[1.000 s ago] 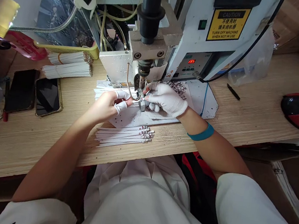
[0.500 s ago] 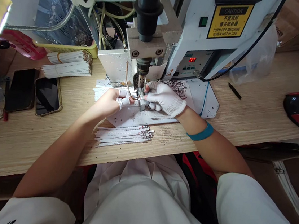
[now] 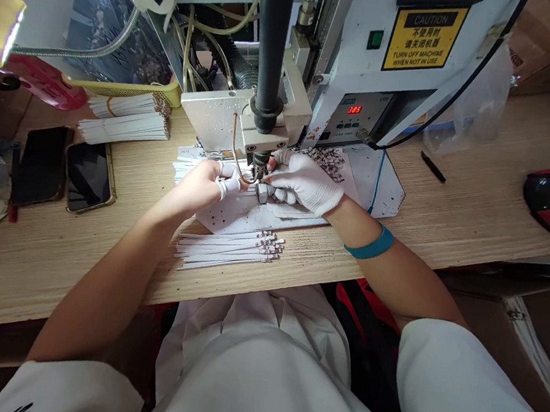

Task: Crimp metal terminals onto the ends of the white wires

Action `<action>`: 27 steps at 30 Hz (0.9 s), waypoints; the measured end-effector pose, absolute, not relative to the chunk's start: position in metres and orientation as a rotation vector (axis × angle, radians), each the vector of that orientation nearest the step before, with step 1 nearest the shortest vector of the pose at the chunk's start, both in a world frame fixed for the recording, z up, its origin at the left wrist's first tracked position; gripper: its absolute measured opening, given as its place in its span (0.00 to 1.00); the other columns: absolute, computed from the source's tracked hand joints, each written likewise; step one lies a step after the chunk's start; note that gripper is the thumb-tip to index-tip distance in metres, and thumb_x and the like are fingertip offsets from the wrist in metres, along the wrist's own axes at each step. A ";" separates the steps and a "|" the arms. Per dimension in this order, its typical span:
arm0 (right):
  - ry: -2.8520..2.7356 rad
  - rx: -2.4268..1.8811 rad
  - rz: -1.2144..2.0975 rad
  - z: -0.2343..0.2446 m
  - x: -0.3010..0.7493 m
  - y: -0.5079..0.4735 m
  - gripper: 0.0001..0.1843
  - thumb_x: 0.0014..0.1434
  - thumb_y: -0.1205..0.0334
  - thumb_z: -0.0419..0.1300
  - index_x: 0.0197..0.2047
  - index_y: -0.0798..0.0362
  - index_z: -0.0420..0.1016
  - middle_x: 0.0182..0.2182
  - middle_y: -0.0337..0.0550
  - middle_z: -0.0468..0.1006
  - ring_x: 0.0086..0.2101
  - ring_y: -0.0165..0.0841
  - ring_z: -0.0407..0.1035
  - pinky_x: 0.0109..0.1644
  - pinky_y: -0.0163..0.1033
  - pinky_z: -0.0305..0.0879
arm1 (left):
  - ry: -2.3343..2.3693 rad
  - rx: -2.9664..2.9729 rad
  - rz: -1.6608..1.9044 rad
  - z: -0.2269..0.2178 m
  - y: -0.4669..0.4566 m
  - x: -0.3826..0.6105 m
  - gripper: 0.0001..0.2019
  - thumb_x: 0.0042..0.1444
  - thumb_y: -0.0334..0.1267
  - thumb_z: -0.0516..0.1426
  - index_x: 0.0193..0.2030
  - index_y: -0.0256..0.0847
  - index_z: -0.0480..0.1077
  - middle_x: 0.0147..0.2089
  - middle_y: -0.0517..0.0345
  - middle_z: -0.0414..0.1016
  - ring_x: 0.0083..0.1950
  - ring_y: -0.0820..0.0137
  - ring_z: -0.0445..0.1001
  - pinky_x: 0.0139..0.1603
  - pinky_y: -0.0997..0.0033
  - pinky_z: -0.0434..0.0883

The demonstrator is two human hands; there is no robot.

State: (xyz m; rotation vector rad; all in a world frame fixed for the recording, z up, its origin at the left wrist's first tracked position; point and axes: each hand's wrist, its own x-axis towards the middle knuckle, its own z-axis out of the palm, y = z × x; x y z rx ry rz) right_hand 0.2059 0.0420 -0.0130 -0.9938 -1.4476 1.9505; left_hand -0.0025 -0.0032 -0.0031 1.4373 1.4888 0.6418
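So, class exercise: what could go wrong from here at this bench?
Gloved right hand's fingers sit right by the machine's tool head; if it descends, it could pinch them. The left hand is close to the thin copper tube and might bump it. Loose white strips near the bench edge could get knocked off.

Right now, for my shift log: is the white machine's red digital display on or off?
On: the red digital display of the white machine is lit, showing 385.

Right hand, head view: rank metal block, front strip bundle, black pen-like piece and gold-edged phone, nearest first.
Right hand:
1. Metal block, at its fingertips
2. White strip bundle, in front
3. Black pen-like piece, right
4. Gold-edged phone, far left
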 end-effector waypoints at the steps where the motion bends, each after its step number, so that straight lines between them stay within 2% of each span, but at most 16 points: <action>1: -1.452 -1.000 1.946 -0.013 0.206 0.042 0.14 0.53 0.71 0.63 0.36 0.52 0.60 0.19 0.32 0.65 0.16 0.22 0.60 0.12 0.27 0.49 | 1.483 1.432 0.641 -0.003 -0.003 -0.003 0.14 0.43 0.45 0.62 0.30 0.35 0.74 0.27 0.58 0.72 0.29 0.71 0.67 0.28 0.73 0.63; 10: -1.494 -0.985 1.918 -0.009 0.206 0.040 0.12 0.55 0.69 0.62 0.36 0.51 0.60 0.21 0.32 0.64 0.16 0.22 0.58 0.13 0.28 0.49 | 1.458 1.476 0.632 0.002 -0.002 -0.002 0.15 0.45 0.47 0.61 0.30 0.34 0.75 0.27 0.58 0.72 0.27 0.73 0.65 0.27 0.75 0.62; 13: -1.694 -1.067 1.690 -0.002 0.218 0.046 0.09 0.56 0.65 0.61 0.38 0.53 0.65 0.22 0.35 0.67 0.18 0.25 0.61 0.15 0.31 0.53 | 1.457 1.537 0.607 0.009 -0.006 -0.006 0.14 0.46 0.46 0.61 0.30 0.35 0.75 0.25 0.59 0.72 0.24 0.75 0.64 0.25 0.75 0.61; 15: -1.895 -1.124 1.384 0.003 0.228 0.053 0.06 0.54 0.66 0.61 0.38 0.55 0.71 0.25 0.38 0.71 0.23 0.28 0.65 0.22 0.34 0.61 | 1.427 1.593 0.526 0.014 -0.010 -0.011 0.13 0.47 0.45 0.61 0.30 0.37 0.76 0.26 0.58 0.73 0.24 0.74 0.65 0.24 0.75 0.62; 17: -2.096 -1.122 1.120 0.004 0.238 0.059 0.05 0.52 0.68 0.61 0.34 0.56 0.76 0.29 0.40 0.75 0.31 0.31 0.69 0.35 0.38 0.66 | 1.347 1.672 0.359 0.017 -0.016 -0.016 0.12 0.47 0.45 0.61 0.31 0.38 0.78 0.26 0.58 0.75 0.26 0.72 0.68 0.26 0.75 0.64; 20: -2.307 -1.033 1.021 0.000 0.243 0.063 0.06 0.51 0.68 0.61 0.32 0.55 0.80 0.32 0.41 0.79 0.36 0.34 0.71 0.45 0.40 0.65 | 1.282 1.808 0.128 0.018 -0.022 -0.018 0.12 0.49 0.45 0.59 0.33 0.40 0.79 0.27 0.59 0.76 0.27 0.70 0.70 0.27 0.74 0.65; 23: -2.466 -0.929 0.967 -0.007 0.239 0.064 0.07 0.52 0.66 0.62 0.35 0.54 0.81 0.34 0.42 0.79 0.37 0.34 0.71 0.44 0.40 0.63 | 1.453 1.934 0.211 0.012 -0.023 -0.013 0.13 0.51 0.43 0.57 0.36 0.40 0.79 0.30 0.57 0.78 0.28 0.69 0.71 0.30 0.72 0.66; 27: -2.609 -0.932 0.804 -0.012 0.234 0.064 0.06 0.53 0.67 0.59 0.32 0.55 0.79 0.33 0.43 0.76 0.36 0.35 0.69 0.40 0.39 0.59 | 1.621 2.200 0.419 -0.001 -0.018 -0.006 0.12 0.52 0.37 0.53 0.38 0.38 0.77 0.40 0.50 0.77 0.37 0.64 0.73 0.38 0.67 0.69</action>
